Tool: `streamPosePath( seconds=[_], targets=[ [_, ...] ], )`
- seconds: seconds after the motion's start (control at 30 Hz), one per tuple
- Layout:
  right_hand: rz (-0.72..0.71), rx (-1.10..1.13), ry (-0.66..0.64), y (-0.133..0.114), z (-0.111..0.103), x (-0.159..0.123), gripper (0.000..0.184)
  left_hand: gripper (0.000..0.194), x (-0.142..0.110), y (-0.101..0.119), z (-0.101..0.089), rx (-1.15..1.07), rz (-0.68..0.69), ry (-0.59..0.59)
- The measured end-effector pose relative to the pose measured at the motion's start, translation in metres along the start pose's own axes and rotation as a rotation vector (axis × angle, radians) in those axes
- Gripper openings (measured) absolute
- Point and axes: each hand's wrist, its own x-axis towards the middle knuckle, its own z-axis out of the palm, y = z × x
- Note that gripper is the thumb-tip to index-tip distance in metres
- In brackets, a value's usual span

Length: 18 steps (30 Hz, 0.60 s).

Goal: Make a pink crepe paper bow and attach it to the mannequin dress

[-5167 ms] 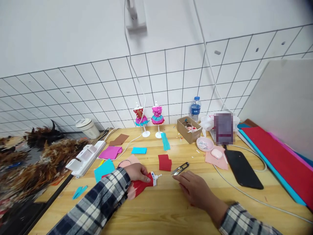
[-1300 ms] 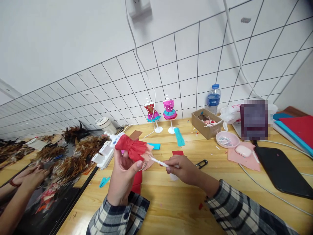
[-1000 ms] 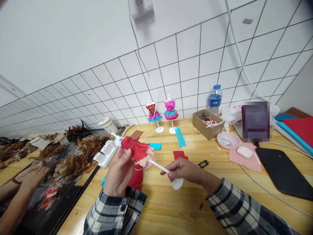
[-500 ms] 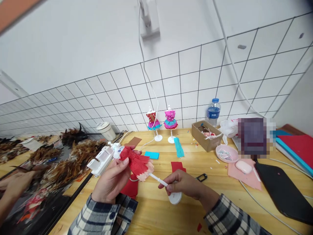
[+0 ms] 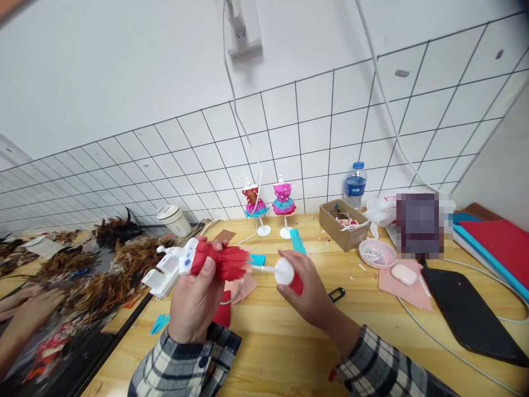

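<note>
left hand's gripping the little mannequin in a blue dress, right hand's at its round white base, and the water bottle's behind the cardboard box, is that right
The dress is red, not blue, as the head view shows. The rest holds: left hand gripping the little mannequin, right hand at its round white base, water bottle behind the cardboard box.

A plain white wall above dark-lined white tiles stands behind a wooden table.
</note>
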Motion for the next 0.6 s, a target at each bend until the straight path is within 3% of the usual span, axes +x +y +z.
streamPosePath(
  seconds=[0.03,0.13,0.23,0.37,0.53,0.6],
  targets=[
    [-0.053,-0.016,0.085,-0.01,-0.004,0.004,0.049,0.03,-0.002,-0.002,0.003,-0.005,0.045,0.022],
    [-0.118,0.036,0.176,-0.042,-0.008,0.015,0.032,0.027,-0.01,-0.006,0.013,-0.022,0.087,0.041],
    [-0.043,0.145,0.086,-0.061,-0.001,0.023,0.024,0.026,-0.015,-0.008,0.022,-0.048,0.079,0.032],
    [0.049,0.277,0.05,-0.06,0.011,0.025,0.025,0.03,-0.019,-0.011,0.028,-0.038,0.068,0.022],
    [0.385,0.533,-0.063,-0.047,0.017,0.026,0.035,0.029,-0.022,-0.014,0.027,-0.024,0.041,0.006],
    [0.436,0.617,-0.105,-0.043,0.019,0.027,0.035,0.029,-0.023,-0.015,0.027,-0.021,0.025,0.016]
  ],
)
